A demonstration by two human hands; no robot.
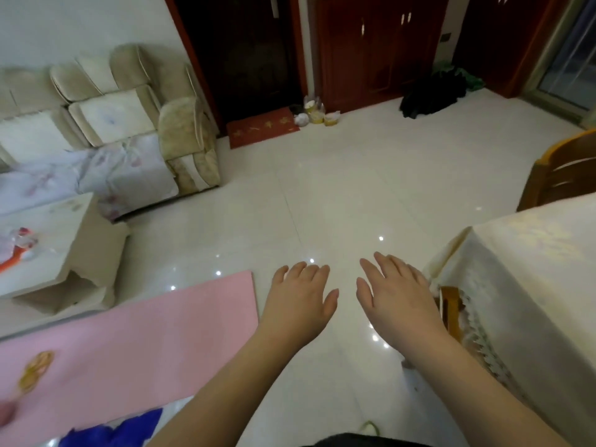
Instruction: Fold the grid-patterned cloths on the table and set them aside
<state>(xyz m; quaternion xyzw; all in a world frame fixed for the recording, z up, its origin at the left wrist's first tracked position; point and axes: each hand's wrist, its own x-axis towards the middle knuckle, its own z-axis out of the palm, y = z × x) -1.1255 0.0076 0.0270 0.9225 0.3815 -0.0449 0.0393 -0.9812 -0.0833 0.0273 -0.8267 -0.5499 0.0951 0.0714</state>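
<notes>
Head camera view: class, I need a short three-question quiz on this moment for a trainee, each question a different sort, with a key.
1. True or false: the left hand grips a grid-patterned cloth.
2. Which lies on the floor left of the hands? A) pink mat B) green rug C) wooden tray
3. Fill in: the table at the right is covered by a cream ____.

Key: 1 false, both it and the right hand are open with fingers spread, holding nothing; no grid cloth shows. 2 A. 3 tablecloth.
</notes>
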